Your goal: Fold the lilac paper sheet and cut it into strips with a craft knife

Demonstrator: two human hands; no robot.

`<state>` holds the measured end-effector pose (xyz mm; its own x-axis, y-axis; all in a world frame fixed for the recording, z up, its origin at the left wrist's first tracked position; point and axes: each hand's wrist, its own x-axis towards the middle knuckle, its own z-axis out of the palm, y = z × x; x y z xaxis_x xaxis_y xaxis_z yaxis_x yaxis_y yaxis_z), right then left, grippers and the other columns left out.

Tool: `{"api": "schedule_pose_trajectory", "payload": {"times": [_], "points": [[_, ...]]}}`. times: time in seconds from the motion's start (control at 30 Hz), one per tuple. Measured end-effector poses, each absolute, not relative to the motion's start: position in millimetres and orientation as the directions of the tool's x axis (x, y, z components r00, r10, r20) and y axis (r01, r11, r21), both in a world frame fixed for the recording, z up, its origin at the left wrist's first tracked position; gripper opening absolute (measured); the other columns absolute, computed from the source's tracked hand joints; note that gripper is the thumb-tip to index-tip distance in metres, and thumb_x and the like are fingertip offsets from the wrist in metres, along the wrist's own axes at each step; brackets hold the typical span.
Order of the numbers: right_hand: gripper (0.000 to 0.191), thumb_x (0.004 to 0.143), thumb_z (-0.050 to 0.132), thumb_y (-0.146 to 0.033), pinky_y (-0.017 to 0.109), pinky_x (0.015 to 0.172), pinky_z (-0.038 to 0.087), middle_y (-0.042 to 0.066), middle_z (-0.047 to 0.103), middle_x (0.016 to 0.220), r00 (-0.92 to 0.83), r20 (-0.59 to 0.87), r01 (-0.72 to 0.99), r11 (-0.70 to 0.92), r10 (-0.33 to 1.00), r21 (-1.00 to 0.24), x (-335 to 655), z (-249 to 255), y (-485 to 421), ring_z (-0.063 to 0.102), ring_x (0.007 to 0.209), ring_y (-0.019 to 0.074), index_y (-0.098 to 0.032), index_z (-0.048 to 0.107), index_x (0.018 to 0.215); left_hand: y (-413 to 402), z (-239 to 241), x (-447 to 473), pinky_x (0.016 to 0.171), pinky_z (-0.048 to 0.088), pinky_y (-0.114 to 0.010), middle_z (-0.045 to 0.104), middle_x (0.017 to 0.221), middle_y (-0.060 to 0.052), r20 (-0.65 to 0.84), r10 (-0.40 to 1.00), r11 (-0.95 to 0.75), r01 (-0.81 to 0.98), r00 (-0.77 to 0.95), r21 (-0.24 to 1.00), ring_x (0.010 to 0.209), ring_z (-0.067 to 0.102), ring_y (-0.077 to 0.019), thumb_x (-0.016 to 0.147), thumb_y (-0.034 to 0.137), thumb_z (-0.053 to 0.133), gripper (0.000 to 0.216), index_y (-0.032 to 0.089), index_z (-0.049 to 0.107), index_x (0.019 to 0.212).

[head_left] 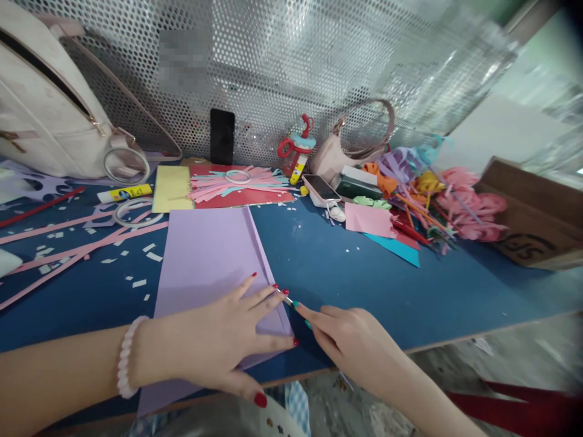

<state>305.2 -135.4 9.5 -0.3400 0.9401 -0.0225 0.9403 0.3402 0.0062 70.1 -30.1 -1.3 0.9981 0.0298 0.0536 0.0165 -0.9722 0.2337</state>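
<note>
A sheet of purple paper (207, 255) lies on the blue table, a narrow strip folded along its right edge, its near end hanging over the table's front edge. Spread flat over its lower part is my left hand (228, 334), holding nothing, with the fingertips at the folded edge. My right hand (348, 337) is closed on a slim craft knife (288, 300). The silvery tip touches or nearly touches the fold beside my left fingertips; my fingers hide most of its handle.
Left are a glue stick (124, 193), tape rolls (136, 212), pink strips (91, 246) and paper scraps. Behind stand a phone (222, 136) and backpack (50, 103). At right are a pink bag (334, 149), pink paper flowers (473, 206) and a cardboard box (532, 212).
</note>
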Motion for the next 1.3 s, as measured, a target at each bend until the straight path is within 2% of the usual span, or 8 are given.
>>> {"api": "schedule_pose_trajectory", "payload": {"times": [0.13, 0.2, 0.37, 0.47, 0.6, 0.83, 1.0, 1.3], "points": [[0.040, 0.086, 0.048, -0.008, 0.029, 0.046, 0.032, -0.001, 0.068, 0.070, -0.374, -0.017, 0.927, 0.374, 0.927, 0.035, 307, 9, -134, 0.062, 0.052, 0.0132, -0.018, 0.064, 0.121, -4, 1, 75, 0.115, 0.010, -0.054, 0.028, 0.153, -0.019, 0.071, 0.062, -0.987, 0.051, 0.996, 0.154, 0.143, 0.023, -0.0297, 0.094, 0.062, 0.038, 0.075, 0.014, 0.026, 0.150], [0.039, 0.086, 0.050, -0.008, 0.029, 0.046, 0.032, -0.001, 0.067, 0.070, -0.391, -0.020, 0.919, 0.391, 0.920, 0.041, 307, 8, -133, 0.062, 0.052, 0.0135, -0.018, 0.065, 0.121, 10, 0, 77, 0.117, 0.005, -0.051, 0.031, 0.152, -0.017, 0.040, 0.048, -0.988, 0.042, 0.998, 0.147, 0.144, 0.023, -0.0275, 0.094, 0.063, 0.037, 0.075, 0.013, 0.029, 0.149], [0.038, 0.085, 0.050, -0.008, 0.030, 0.044, 0.031, -0.001, 0.067, 0.069, -0.409, 0.011, 0.912, 0.408, 0.912, 0.039, 310, 5, -132, 0.061, 0.050, 0.0134, -0.017, 0.066, 0.117, 25, -3, 75, 0.114, 0.011, -0.055, 0.024, 0.155, -0.019, -0.033, -0.001, -0.980, 0.006, 0.999, 0.200, 0.144, 0.020, -0.0327, 0.089, 0.068, 0.041, 0.077, 0.023, 0.029, 0.150], [0.037, 0.085, 0.048, -0.009, 0.029, 0.044, 0.031, -0.001, 0.067, 0.068, -0.401, 0.017, 0.916, 0.401, 0.916, 0.031, 310, 5, -128, 0.059, 0.049, 0.0125, -0.017, 0.066, 0.116, 23, -4, 74, 0.110, 0.016, -0.063, 0.018, 0.156, -0.021, -0.021, 0.024, -0.973, 0.028, 0.999, 0.230, 0.143, 0.019, -0.0393, 0.086, 0.068, 0.047, 0.076, 0.031, 0.028, 0.150], [0.036, 0.087, 0.047, -0.010, 0.027, 0.046, 0.032, -0.001, 0.067, 0.068, -0.381, 0.016, 0.924, 0.381, 0.924, 0.012, 311, 6, -118, 0.059, 0.050, 0.0112, -0.018, 0.066, 0.117, 22, -6, 73, 0.104, 0.019, -0.070, 0.015, 0.157, -0.019, 0.014, 0.084, -0.962, 0.077, 0.996, 0.263, 0.139, 0.021, -0.0474, 0.083, 0.068, 0.054, 0.072, 0.037, 0.036, 0.145], [0.038, 0.087, 0.048, -0.011, 0.025, 0.048, 0.033, -0.001, 0.068, 0.069, -0.380, -0.008, 0.924, 0.380, 0.925, 0.023, 312, 7, -92, 0.061, 0.053, 0.0105, -0.020, 0.065, 0.120, 21, -9, 71, 0.105, 0.016, -0.070, 0.016, 0.157, -0.019, 0.006, 0.094, -0.955, 0.088, 0.996, 0.283, 0.142, 0.014, -0.0442, 0.085, 0.070, 0.046, 0.070, 0.038, 0.034, 0.146], [0.037, 0.089, 0.048, -0.012, 0.024, 0.052, 0.037, 0.000, 0.071, 0.074, -0.354, -0.041, 0.935, 0.355, 0.934, 0.003, 312, 7, -74, 0.065, 0.061, 0.0127, -0.021, 0.066, 0.120, 21, -7, 71, 0.103, 0.019, -0.070, 0.019, 0.155, -0.022, -0.003, 0.101, -0.961, 0.098, 0.995, 0.260, 0.142, 0.017, -0.0439, 0.086, 0.071, 0.044, 0.069, 0.039, 0.032, 0.146], [0.036, 0.089, 0.049, -0.013, 0.024, 0.053, 0.039, 0.001, 0.072, 0.077, -0.377, -0.048, 0.925, 0.378, 0.925, 0.032, 313, 7, -56, 0.066, 0.063, 0.0132, -0.021, 0.067, 0.118, 22, -10, 71, 0.107, 0.019, -0.064, 0.021, 0.156, -0.018, 0.083, 0.106, -0.975, 0.088, 0.991, 0.202, 0.140, 0.025, -0.0433, 0.087, 0.070, 0.044, 0.070, 0.036, 0.033, 0.147]]}}
